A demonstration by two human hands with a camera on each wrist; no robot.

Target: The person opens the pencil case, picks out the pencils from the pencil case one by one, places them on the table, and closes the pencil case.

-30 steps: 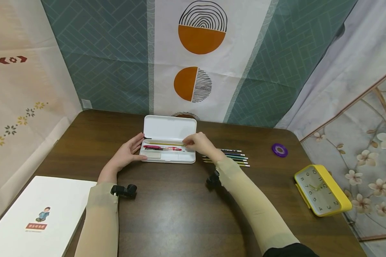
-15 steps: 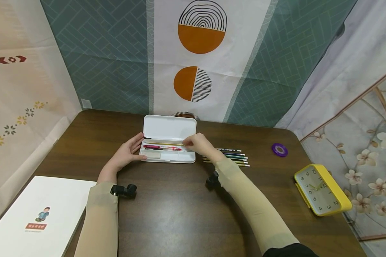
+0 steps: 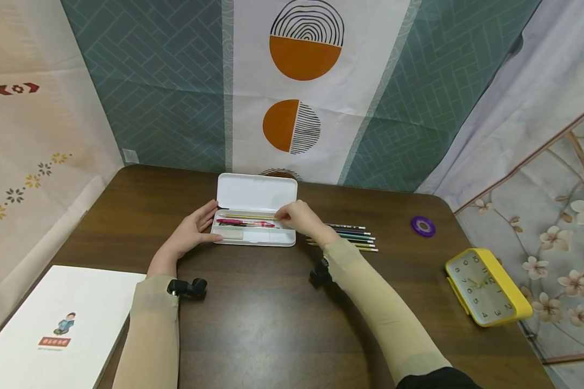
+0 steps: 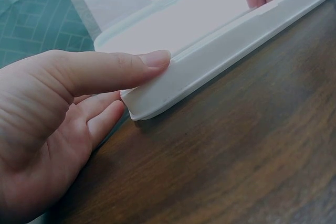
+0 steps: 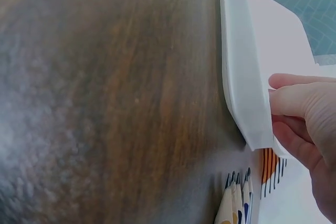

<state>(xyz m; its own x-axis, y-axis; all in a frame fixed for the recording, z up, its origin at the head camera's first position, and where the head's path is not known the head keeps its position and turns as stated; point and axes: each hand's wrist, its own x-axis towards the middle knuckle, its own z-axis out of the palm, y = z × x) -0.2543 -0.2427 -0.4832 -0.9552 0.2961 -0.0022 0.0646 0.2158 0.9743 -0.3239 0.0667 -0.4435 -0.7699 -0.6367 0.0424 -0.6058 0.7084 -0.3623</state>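
Note:
A white pencil case [image 3: 267, 241] stands with its lid raised near the table's back edge. My left hand [image 3: 192, 231] holds its left end, the thumb lying on the front rim in the left wrist view and the other fingers against the end wall. Inside the case, my right hand [image 3: 299, 217] pinches the right end of a yellow pencil [image 3: 248, 217], its fingertips partly hidden behind the front wall in both wrist views. In front of this pencil lie a red pen [image 3: 243, 222] and a white eraser [image 3: 231, 234].
Several sharpened pencils [image 3: 355, 236] lie right of the case, partly under the right wrist. A purple tape roll [image 3: 423, 226] and a yellow clock [image 3: 486, 288] are farther right. A white box [image 3: 58, 319] sits at front left beside the left forearm.

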